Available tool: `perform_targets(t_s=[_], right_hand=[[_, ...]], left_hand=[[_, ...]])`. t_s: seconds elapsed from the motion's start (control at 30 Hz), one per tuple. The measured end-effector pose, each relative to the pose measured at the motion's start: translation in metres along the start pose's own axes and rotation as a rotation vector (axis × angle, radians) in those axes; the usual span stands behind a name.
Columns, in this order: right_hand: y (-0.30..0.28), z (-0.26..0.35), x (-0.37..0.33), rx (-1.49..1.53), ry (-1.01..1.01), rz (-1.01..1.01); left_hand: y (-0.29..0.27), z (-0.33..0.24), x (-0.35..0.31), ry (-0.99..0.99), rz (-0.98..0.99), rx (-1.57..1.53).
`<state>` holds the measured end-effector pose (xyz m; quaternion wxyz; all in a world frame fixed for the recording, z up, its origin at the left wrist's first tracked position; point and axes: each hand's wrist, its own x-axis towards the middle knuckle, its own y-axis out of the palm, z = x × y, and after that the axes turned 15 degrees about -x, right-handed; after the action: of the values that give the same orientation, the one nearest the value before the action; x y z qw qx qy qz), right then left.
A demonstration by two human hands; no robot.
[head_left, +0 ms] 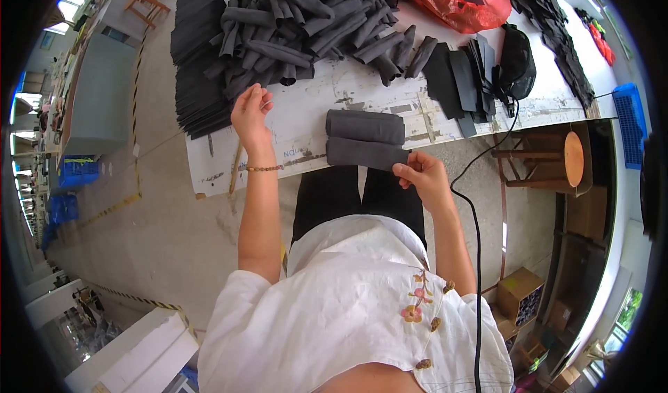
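Observation:
Two dark grey rolled fabric pieces [364, 139] lie side by side at the near edge of the white worktable [313, 107]. My right hand [422, 177] pinches the right end of the nearer roll [362, 153]. My left hand [250, 112] hovers over the table with fingers apart, holding nothing, close to a big heap of dark fabric tubes [306, 24] and beside a flat stack of black fabric sheets [198, 52].
Flat black pieces [459, 76] and a black pouch [516, 62] lie at the right of the table, a red plastic bag [466, 0] behind them. A black cable [476, 254] hangs down. A wooden stool [550, 160], a blue crate [632, 121] and cardboard boxes [518, 292] stand at right.

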<state>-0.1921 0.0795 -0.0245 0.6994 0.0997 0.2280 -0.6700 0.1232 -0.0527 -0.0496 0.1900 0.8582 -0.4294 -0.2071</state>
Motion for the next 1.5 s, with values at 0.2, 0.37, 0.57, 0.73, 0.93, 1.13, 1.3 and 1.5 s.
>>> perform_targets(t_s=[0.2, 0.37, 0.57, 0.73, 0.93, 1.13, 1.3, 1.5], right_hand=[[-0.004, 0.014, 0.029, -0.097, -0.040, -0.059], [-0.001, 0.015, 0.038, -0.510, -0.070, -0.235], [-0.013, 0.010, 0.064, -0.914, -0.267, -0.777], [-0.034, -0.012, 0.140, -1.051, -0.276, -1.084], [-0.026, 0.002, 0.170, -1.276, -0.085, -1.142], [-0.036, -0.017, 0.170, -1.510, -0.098, -0.966], [-0.029, -0.014, 0.160, -1.397, -0.221, -1.049], [-0.028, -0.016, 0.153, -1.580, -0.245, -0.877]], left_hand=[[0.014, 0.006, -0.017, 0.045, 0.136, 0.093], [0.029, 0.004, -0.019, 0.072, 0.117, 0.120], [0.071, 0.002, -0.024, 0.183, 0.329, 0.226], [0.161, 0.034, -0.026, 0.528, 0.803, 0.541], [0.196, 0.099, 0.017, 0.646, 0.990, 1.276], [0.187, 0.113, 0.027, 0.313, 0.912, 1.413], [0.164, 0.098, 0.029, 0.073, 0.787, 1.098], [0.142, 0.059, -0.006, -0.228, 0.741, 0.537]])
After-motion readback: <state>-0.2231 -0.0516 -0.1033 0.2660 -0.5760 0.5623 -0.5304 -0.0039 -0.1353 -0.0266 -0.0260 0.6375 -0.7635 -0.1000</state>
